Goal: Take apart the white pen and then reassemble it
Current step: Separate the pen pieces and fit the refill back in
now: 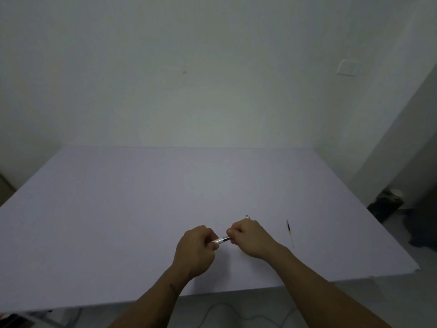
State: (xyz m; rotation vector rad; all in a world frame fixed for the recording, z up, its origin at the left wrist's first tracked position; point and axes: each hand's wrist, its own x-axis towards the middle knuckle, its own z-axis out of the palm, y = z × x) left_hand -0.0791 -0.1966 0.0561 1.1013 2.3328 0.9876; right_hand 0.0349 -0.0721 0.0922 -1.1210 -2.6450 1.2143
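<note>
A pale lilac counter is set against a plain whitish wall, with a dim corner and dark items on the floor at the far right. Near the front edge, slightly right of centre, the white pen is held just above the surface between both hands. The left hand is closed in a fist around the white barrel, presumably to keep it from turning, while the right hand is pinched on the darker end section, a grip suited to twisting or pulling at the joint. A small tip is seen poking out beyond the right hand's knuckles; what it belongs to cannot be told. The refill is laid on the counter to the right, well apart from the hands, probably so that it stays out of the way. Whether the end piece is being removed or refitted cannot be judged.
</note>
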